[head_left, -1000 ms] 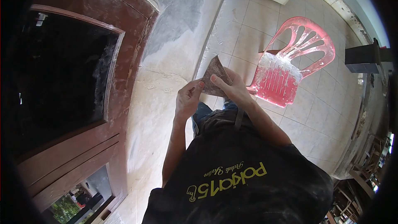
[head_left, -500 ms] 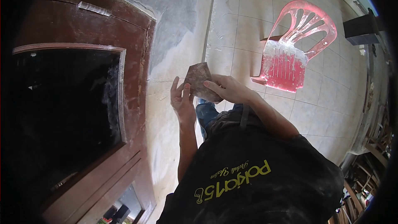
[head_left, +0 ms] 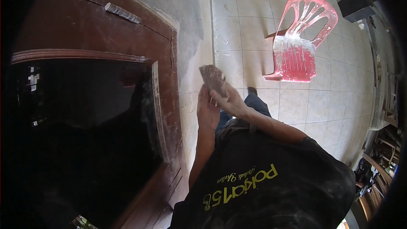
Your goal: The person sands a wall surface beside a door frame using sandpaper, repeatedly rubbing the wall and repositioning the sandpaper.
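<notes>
A dusty brown piece of sandpaper (head_left: 213, 79) is held up in front of my waist, bent and seen at a slant. My right hand (head_left: 231, 101) grips its right side, with the thumb lying across the lower part. At the lower left edge, my left hand (head_left: 207, 109) has its fingers closed against the sheet; some fingertips are hidden behind it and the right hand. To the left stands a brown wooden door (head_left: 169, 89) with a dark glass panel (head_left: 93, 110) and whitish dust along its frame moulding.
A red plastic chair (head_left: 294, 59) spattered with white stands on the tiled floor (head_left: 258, 70) to the right. A grey plastered wall (head_left: 186, 21) runs beside the door. A dark box-like object (head_left: 357, 4) is at the upper right, and piled wood (head_left: 383, 186) lies at the lower right.
The sandpaper has turned and now appears narrower. My left hand has moved in close beside the right, its fingers drawn together. The view has shifted, with more of the door showing and one foot visible.
</notes>
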Demonstrator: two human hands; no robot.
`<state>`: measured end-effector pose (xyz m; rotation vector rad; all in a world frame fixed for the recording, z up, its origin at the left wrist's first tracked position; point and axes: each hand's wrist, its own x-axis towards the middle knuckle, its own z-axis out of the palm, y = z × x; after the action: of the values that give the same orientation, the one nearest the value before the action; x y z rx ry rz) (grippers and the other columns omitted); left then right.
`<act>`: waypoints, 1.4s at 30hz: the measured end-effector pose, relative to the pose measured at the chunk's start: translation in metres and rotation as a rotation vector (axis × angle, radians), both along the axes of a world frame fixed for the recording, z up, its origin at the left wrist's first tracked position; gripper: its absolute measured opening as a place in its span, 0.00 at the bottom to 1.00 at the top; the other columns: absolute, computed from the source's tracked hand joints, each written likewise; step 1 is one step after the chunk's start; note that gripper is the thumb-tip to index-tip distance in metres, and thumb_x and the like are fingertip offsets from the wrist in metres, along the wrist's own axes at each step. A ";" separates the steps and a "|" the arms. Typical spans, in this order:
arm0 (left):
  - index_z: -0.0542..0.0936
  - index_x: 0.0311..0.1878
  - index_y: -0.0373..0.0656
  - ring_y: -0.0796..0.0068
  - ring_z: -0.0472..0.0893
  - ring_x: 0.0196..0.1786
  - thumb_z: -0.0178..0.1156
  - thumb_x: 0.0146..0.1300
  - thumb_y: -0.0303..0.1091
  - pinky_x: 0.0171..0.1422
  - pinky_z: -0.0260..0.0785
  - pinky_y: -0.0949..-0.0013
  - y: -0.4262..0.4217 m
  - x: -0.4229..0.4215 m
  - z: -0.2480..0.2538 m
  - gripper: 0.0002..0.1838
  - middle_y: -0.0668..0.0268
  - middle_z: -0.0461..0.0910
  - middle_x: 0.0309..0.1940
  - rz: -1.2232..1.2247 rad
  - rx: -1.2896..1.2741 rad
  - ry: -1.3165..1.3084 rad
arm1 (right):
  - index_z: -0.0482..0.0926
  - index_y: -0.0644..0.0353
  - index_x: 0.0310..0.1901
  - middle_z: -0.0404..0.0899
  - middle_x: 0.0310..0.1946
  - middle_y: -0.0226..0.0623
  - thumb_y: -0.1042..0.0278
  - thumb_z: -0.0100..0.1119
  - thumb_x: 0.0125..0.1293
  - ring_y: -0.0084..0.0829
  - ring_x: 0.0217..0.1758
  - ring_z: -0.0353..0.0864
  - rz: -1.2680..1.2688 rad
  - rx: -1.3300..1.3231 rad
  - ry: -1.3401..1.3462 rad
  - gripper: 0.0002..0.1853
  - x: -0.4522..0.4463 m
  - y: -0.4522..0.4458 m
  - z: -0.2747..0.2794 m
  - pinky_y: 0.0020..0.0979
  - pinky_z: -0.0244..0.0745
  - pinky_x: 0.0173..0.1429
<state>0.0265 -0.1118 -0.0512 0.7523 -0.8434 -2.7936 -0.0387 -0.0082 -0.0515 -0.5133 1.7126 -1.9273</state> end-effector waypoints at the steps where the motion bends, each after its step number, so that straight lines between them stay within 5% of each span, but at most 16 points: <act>1: 0.58 0.71 0.42 0.66 0.72 0.61 0.52 0.73 0.40 0.68 0.63 0.62 -0.003 0.007 0.002 0.28 0.58 0.71 0.60 -0.041 -0.101 -0.155 | 0.68 0.64 0.64 0.78 0.54 0.47 0.62 0.54 0.71 0.35 0.56 0.77 -0.040 0.069 -0.144 0.24 -0.002 0.000 0.009 0.36 0.71 0.60; 3: 0.50 0.74 0.41 0.60 0.66 0.68 0.58 0.70 0.38 0.73 0.55 0.59 -0.008 0.014 0.002 0.37 0.52 0.64 0.66 -0.112 -0.216 -0.318 | 0.70 0.66 0.62 0.80 0.51 0.46 0.61 0.53 0.72 0.33 0.53 0.79 -0.139 0.090 -0.027 0.22 -0.015 -0.005 0.007 0.35 0.72 0.57; 7: 0.44 0.76 0.37 0.57 0.48 0.78 0.53 0.73 0.42 0.78 0.45 0.58 -0.007 -0.006 0.028 0.39 0.48 0.47 0.75 -0.032 -0.966 -0.207 | 0.72 0.67 0.60 0.81 0.49 0.46 0.60 0.50 0.73 0.31 0.51 0.79 -0.031 0.050 -0.138 0.22 -0.041 -0.003 -0.018 0.35 0.73 0.54; 10: 0.44 0.76 0.35 0.59 0.50 0.77 0.47 0.75 0.45 0.77 0.45 0.61 -0.008 -0.022 0.033 0.37 0.47 0.48 0.75 -0.207 -1.157 -0.156 | 0.71 0.65 0.62 0.82 0.45 0.42 0.57 0.51 0.71 0.28 0.48 0.80 0.043 -0.021 -0.243 0.24 -0.051 -0.005 -0.010 0.32 0.74 0.51; 13: 0.48 0.75 0.35 0.59 0.51 0.77 0.46 0.75 0.44 0.77 0.47 0.61 -0.001 -0.031 0.036 0.34 0.50 0.49 0.75 -0.284 -1.222 -0.189 | 0.70 0.64 0.63 0.81 0.42 0.38 0.56 0.53 0.70 0.23 0.46 0.78 0.104 0.217 -0.569 0.25 -0.068 0.007 0.038 0.29 0.75 0.51; 16: 0.51 0.74 0.36 0.59 0.52 0.77 0.46 0.75 0.42 0.76 0.49 0.60 0.001 -0.038 0.042 0.32 0.52 0.51 0.75 -0.361 -1.291 -0.215 | 0.68 0.63 0.65 0.82 0.45 0.41 0.55 0.53 0.70 0.28 0.49 0.79 -0.122 0.144 -0.399 0.27 -0.063 -0.007 -0.037 0.35 0.74 0.55; 17: 0.52 0.74 0.36 0.59 0.53 0.77 0.45 0.75 0.42 0.76 0.50 0.60 0.002 -0.037 0.045 0.31 0.52 0.51 0.75 -0.388 -1.308 -0.229 | 0.65 0.61 0.67 0.81 0.49 0.47 0.62 0.49 0.70 0.39 0.53 0.80 -0.276 0.158 -0.148 0.26 -0.056 -0.026 -0.091 0.40 0.71 0.59; 20: 0.67 0.66 0.30 0.57 0.67 0.69 0.48 0.74 0.36 0.73 0.56 0.61 -0.010 -0.028 0.082 0.24 0.49 0.69 0.66 -0.299 -1.728 -0.289 | 0.59 0.59 0.72 0.67 0.67 0.50 0.71 0.43 0.69 0.41 0.72 0.64 -0.001 0.488 -0.087 0.28 -0.065 -0.028 -0.090 0.31 0.52 0.76; 26: 0.78 0.50 0.29 0.52 0.79 0.57 0.46 0.75 0.37 0.63 0.69 0.56 -0.032 -0.002 0.143 0.18 0.51 0.81 0.51 -0.021 -2.080 -0.210 | 0.42 0.53 0.76 0.61 0.71 0.46 0.80 0.39 0.60 0.50 0.73 0.59 0.271 0.560 -0.422 0.40 -0.079 -0.070 -0.037 0.54 0.42 0.77; 29: 0.79 0.46 0.29 0.52 0.81 0.53 0.43 0.76 0.37 0.61 0.72 0.54 -0.033 0.001 0.165 0.20 0.52 0.83 0.45 0.037 -2.262 -0.117 | 0.35 0.57 0.76 0.50 0.74 0.52 0.81 0.39 0.59 0.52 0.76 0.53 0.249 0.509 -0.268 0.43 -0.065 -0.096 -0.048 0.63 0.39 0.74; 32: 0.78 0.45 0.31 0.54 0.81 0.53 0.43 0.76 0.36 0.60 0.73 0.55 -0.041 0.006 0.167 0.19 0.52 0.83 0.44 0.153 -2.264 -0.080 | 0.36 0.65 0.74 0.38 0.76 0.57 0.80 0.38 0.60 0.50 0.79 0.45 0.259 0.544 -0.052 0.40 -0.049 -0.118 -0.060 0.61 0.40 0.76; 35: 0.77 0.47 0.33 0.55 0.81 0.51 0.42 0.76 0.35 0.60 0.74 0.57 -0.050 0.006 0.161 0.16 0.54 0.83 0.42 0.065 -2.370 -0.086 | 0.38 0.69 0.73 0.40 0.76 0.54 0.76 0.43 0.62 0.47 0.79 0.42 0.353 0.711 0.048 0.39 -0.065 -0.120 -0.054 0.54 0.48 0.75; 38: 0.77 0.46 0.33 0.56 0.82 0.50 0.44 0.75 0.33 0.59 0.75 0.57 -0.050 0.004 0.157 0.15 0.54 0.84 0.41 0.021 -2.421 -0.076 | 0.39 0.74 0.72 0.40 0.75 0.58 0.75 0.42 0.64 0.50 0.79 0.42 0.274 0.630 -0.094 0.38 -0.080 -0.132 -0.074 0.55 0.45 0.75; 39: 0.77 0.45 0.33 0.56 0.82 0.50 0.44 0.75 0.32 0.58 0.75 0.56 -0.051 0.002 0.155 0.15 0.53 0.84 0.41 0.020 -2.435 -0.063 | 0.39 0.80 0.70 0.41 0.73 0.67 0.75 0.41 0.64 0.56 0.77 0.46 0.274 0.589 -0.105 0.36 -0.081 -0.133 -0.070 0.57 0.48 0.74; 42: 0.78 0.44 0.33 0.55 0.82 0.50 0.45 0.74 0.31 0.58 0.75 0.54 -0.055 0.003 0.154 0.13 0.53 0.83 0.40 0.033 -2.423 -0.016 | 0.35 0.83 0.69 0.39 0.71 0.73 0.77 0.39 0.63 0.58 0.78 0.43 0.477 0.584 0.075 0.37 -0.080 -0.117 -0.045 0.53 0.47 0.77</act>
<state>0.0294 -0.1663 0.1024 0.0996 -2.5960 -0.1656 -0.1183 -0.1254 -0.0965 -0.6879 1.8779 -1.0303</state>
